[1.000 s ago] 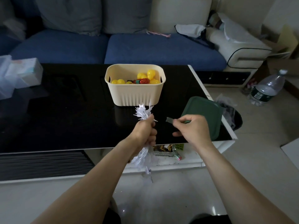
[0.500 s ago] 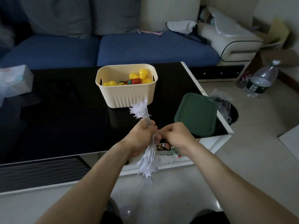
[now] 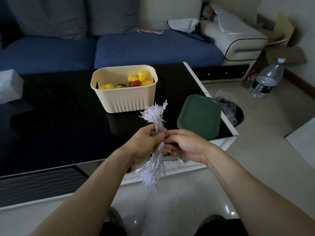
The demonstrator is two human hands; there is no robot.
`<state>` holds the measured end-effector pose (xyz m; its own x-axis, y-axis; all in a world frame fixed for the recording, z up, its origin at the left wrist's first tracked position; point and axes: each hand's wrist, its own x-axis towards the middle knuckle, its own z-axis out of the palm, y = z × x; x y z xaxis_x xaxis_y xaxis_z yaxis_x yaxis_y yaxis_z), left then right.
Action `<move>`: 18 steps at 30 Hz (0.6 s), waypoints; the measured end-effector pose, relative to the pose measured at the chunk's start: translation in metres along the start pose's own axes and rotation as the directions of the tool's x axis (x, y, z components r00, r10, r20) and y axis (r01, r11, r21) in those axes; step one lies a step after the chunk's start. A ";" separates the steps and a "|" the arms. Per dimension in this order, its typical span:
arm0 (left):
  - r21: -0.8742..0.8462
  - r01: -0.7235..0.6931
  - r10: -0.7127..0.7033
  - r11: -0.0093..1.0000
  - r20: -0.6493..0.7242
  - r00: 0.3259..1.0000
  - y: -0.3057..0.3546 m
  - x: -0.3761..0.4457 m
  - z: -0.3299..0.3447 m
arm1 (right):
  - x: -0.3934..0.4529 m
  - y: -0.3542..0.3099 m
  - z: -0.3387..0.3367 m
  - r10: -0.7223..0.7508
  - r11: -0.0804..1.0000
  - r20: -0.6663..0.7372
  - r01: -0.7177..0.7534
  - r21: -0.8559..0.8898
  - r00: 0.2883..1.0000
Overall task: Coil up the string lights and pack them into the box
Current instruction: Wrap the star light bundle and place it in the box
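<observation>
String lights (image 3: 154, 145): one bundle of clear, glossy plastic wire, gathered lengthwise into a narrow hank. White, spiky, star-like ornaments fan out at both ends, an upper cluster pointing toward the box and a lower cluster hanging below the hands. The hank is held in the air, just in front of the box and above the table's near edge.

Left hand (image 3: 144, 143): fingers and thumb curled round the middle of the bundle, clamped on it.

Right hand (image 3: 185, 145): directly beside the left hand, touching it; fingertips drawn together at the bundle's middle, seemingly pinching the wire. The exact contact is hidden behind the left thumb.

Box (image 3: 126, 101): cream plastic tub, rectangular with rounded corners, vertical ribbing on the lower wall, smooth band at the rim, open at the top. It stands upright on the table.

Contents of box: yellow, round, glossy bulbs (image 3: 142, 76) and a red item among them, not clearly identifiable.

Lid (image 3: 199, 116): dark green, flat, matte, rounded rectangle with a raised border. It lies to the right of the box, near the table's corner.

Table (image 3: 51, 125): low, black, reflective top with white trim, bearing the box.

Sofa (image 3: 153, 48): beyond the box, blue fabric seat cushions, grey back cushions, cream armrest.

Bottle (image 3: 265, 77): clear plastic, on the tiled floor, well to the right of the box.
</observation>
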<state>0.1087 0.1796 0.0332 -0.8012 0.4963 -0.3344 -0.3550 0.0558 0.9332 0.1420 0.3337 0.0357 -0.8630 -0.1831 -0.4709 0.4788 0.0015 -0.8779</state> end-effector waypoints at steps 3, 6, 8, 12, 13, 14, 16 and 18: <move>-0.088 0.059 -0.056 0.994 0.034 0.998 0.003 0.001 -0.001 | 0.002 0.001 0.000 0.014 0.996 0.015 -0.015 0.090 1.000; -0.137 0.110 -0.102 0.984 0.067 0.993 0.006 0.001 -0.001 | 0.000 0.000 0.002 0.021 0.988 0.029 -0.026 0.154 0.999; -0.148 0.129 -0.120 0.981 0.064 0.991 0.008 0.001 -0.001 | -0.001 0.000 0.003 0.013 0.982 0.043 -0.021 0.186 0.999; -0.124 0.099 -0.098 0.987 0.016 0.995 0.005 0.003 0.001 | 0.003 0.001 0.008 0.005 0.974 0.056 -0.017 0.226 0.998; -0.115 0.080 -0.080 0.990 0.007 0.997 0.005 0.003 0.002 | 0.004 0.001 0.008 0.012 0.972 0.051 -0.024 0.235 0.999; -0.072 0.054 -0.054 0.996 -0.008 0.998 0.004 0.004 0.002 | 0.004 0.001 0.008 0.018 0.969 0.057 -0.031 0.244 0.998; 0.102 -0.010 0.013 0.995 -0.024 1.000 0.003 0.003 0.002 | 0.003 0.000 0.008 0.041 0.963 0.080 -0.061 0.262 0.996; 0.249 -0.058 0.059 0.967 0.002 0.998 0.002 0.001 0.003 | 0.004 0.000 0.011 0.078 0.968 0.057 -0.090 0.235 0.995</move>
<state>0.1090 0.1832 0.0350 -0.8198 0.5003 -0.2786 -0.1772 0.2410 0.9542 0.1408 0.3219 0.0346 -0.8122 -0.2380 -0.5326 0.5787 -0.2133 -0.7871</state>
